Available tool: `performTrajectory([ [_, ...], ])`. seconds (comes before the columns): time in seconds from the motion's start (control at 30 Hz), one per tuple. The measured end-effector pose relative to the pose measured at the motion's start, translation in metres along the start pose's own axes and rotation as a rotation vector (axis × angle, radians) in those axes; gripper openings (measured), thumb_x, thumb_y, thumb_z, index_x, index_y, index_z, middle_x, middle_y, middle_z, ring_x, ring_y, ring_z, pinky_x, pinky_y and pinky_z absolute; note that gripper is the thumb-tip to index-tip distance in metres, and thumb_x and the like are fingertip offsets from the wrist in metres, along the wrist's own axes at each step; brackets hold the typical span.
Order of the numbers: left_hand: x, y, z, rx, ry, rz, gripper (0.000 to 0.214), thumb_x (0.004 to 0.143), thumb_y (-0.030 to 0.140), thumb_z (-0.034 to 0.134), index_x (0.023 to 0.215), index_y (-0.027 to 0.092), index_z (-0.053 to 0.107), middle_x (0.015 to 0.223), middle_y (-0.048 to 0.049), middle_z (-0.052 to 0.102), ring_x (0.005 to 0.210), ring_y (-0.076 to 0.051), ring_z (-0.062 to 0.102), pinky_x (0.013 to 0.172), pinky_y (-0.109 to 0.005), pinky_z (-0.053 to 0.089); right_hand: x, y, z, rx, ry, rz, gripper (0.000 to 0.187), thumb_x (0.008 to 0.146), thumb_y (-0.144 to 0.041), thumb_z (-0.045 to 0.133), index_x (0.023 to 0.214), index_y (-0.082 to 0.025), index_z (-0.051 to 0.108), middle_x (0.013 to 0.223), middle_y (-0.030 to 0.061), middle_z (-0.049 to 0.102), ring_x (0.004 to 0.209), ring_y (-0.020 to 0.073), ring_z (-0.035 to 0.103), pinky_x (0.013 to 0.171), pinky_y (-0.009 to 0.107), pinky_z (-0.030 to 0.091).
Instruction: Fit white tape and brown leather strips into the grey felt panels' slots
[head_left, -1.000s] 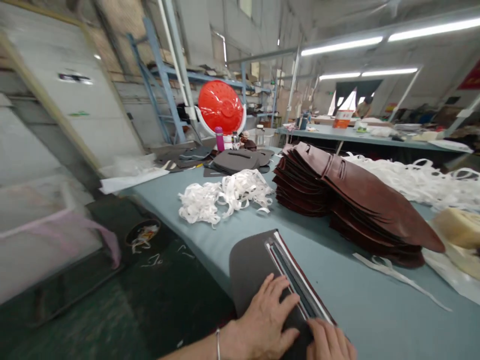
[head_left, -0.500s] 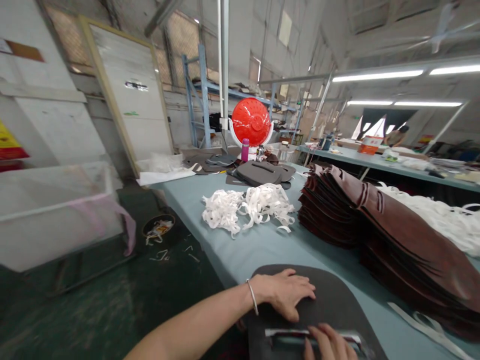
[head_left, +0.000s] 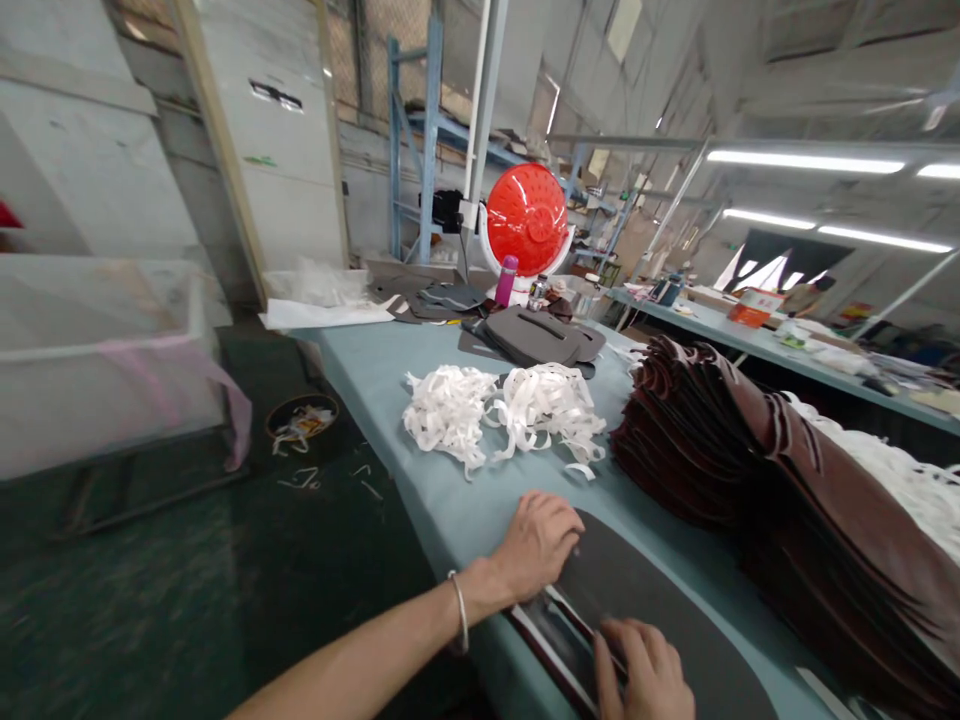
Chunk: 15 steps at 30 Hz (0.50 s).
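Note:
A dark grey leather piece (head_left: 652,610) with rounded corners lies on the blue-grey table (head_left: 450,500) right in front of me. Near its front edge is a slit edged with white strips (head_left: 559,640). My left hand (head_left: 536,545) lies on the piece's near left corner, fingers curled down against it; a thin bracelet is on that wrist. My right hand (head_left: 645,675) presses on the piece beside the slit, fingers bent and together. Whether either hand pinches anything is hidden.
A tall stack of dark red leather pieces (head_left: 750,470) lies to the right. A heap of white strips (head_left: 502,410) sits ahead, then grey pieces (head_left: 536,335), a pink bottle (head_left: 508,280) and a red fan (head_left: 527,215). Left is the floor with a bin (head_left: 300,420).
The grey piece has been turned on the table, so the slit now runs toward me at the left. My left hand slid to the piece's left corner. My view swung left.

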<state>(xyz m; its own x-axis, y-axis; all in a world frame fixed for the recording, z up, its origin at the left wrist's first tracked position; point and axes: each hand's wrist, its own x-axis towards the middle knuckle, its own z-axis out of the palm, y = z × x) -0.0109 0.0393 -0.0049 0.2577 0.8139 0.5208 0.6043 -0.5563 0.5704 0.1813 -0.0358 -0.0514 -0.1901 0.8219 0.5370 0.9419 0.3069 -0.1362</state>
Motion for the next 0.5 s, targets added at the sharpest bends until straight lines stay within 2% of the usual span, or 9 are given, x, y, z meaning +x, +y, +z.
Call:
performTrajectory([
  [0.13,-0.010,-0.034,-0.043,0.065,0.211,-0.151,0.016,0.091,0.017,0.046,0.094,0.020,0.061,0.096,-0.0037,0.065,0.098,-0.018,0.056,0.094,-0.037,0.037,0.062,-0.052,0.014,0.201,-0.137,-0.088,0.016,0.089,-0.032,0.048,0.090,-0.024,0.062,0.088,0.0056,0.064,0.083,0.0225,0.058,0.071,0.033,0.044],
  [0.3,-0.031,-0.073,-0.081,0.167,0.398,-0.271,0.018,0.090,0.014,0.045,0.099,0.021,0.058,0.100,-0.0038,0.063,0.101,-0.020,0.055,0.094,-0.038,0.039,0.122,-0.123,0.050,0.410,-0.225,-0.068,0.021,0.090,-0.022,0.040,0.094,-0.018,0.060,0.091,0.0074,0.064,0.085,0.0200,0.059,0.076,0.031,0.043],
  [0.4,-0.040,-0.089,-0.095,0.222,0.467,-0.320,0.025,0.089,0.010,0.042,0.107,0.021,0.055,0.105,-0.0055,0.061,0.105,-0.021,0.054,0.095,-0.039,0.039,0.149,-0.148,0.072,0.532,-0.227,-0.028,0.026,0.088,-0.019,0.037,0.100,-0.016,0.061,0.091,0.0081,0.066,0.084,0.0195,0.061,0.077,0.030,0.043],
  [0.5,-0.041,-0.094,-0.100,0.246,0.473,-0.300,0.030,0.088,0.009,0.040,0.113,0.020,0.052,0.109,-0.0068,0.060,0.108,-0.021,0.053,0.097,-0.039,0.039,0.167,-0.156,0.083,0.548,-0.185,0.082,0.031,0.088,-0.020,0.035,0.106,-0.014,0.059,0.087,0.0091,0.066,0.080,0.0213,0.060,0.074,0.031,0.043],
])
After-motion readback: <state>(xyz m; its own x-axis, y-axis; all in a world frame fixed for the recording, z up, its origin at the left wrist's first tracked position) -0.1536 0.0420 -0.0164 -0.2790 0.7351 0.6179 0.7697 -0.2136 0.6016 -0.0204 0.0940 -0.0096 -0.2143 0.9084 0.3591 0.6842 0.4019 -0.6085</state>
